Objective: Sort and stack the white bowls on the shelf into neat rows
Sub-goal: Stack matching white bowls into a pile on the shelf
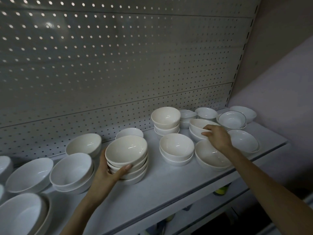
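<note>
White bowls cover a white shelf point(169, 189). My left hand point(108, 172) grips the left side of a leaning stack of several cream bowls point(127, 150) at the middle. My right hand point(217, 136) pinches the rim of a tilted cream bowl point(197, 124) that sits atop another bowl further right. In front of that hand lies a wide cream bowl point(210, 156). A two-bowl stack point(176, 147) stands between my hands, and a taller stack point(165, 117) stands behind it.
Perforated metal panels point(118, 65) back the shelf. Black-rimmed shallow bowls point(232, 119) and small cups point(205, 113) fill the far right corner by a pale wall. More bowls point(71, 170) crowd the left end. A lower shelf point(211, 209) shows beneath the front edge.
</note>
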Available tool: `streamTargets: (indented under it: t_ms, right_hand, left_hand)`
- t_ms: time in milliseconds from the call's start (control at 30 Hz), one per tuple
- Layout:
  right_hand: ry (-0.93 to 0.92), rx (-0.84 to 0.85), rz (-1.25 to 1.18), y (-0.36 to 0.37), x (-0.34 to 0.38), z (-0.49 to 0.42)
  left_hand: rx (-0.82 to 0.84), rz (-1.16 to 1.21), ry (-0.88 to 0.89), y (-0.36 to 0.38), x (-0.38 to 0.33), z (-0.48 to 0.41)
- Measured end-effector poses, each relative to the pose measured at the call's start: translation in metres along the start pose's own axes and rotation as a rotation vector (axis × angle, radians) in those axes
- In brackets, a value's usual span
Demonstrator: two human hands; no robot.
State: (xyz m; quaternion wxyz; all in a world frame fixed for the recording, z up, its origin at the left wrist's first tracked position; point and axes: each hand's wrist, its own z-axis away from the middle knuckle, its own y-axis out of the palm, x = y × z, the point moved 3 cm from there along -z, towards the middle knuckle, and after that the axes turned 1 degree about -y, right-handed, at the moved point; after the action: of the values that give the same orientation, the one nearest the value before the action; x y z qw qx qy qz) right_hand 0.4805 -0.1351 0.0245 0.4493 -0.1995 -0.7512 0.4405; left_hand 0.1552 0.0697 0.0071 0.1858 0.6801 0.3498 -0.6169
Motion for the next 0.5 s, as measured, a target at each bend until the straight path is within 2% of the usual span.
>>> streamTargets:
  t_ms: [500]
  right_hand:
    - [0.009, -0.2, -0.533, -0.034, 0.0, -0.002]
  left_hand:
    - [-0.012, 0.029, -0.011, 0.0, -0.003, 0.001]
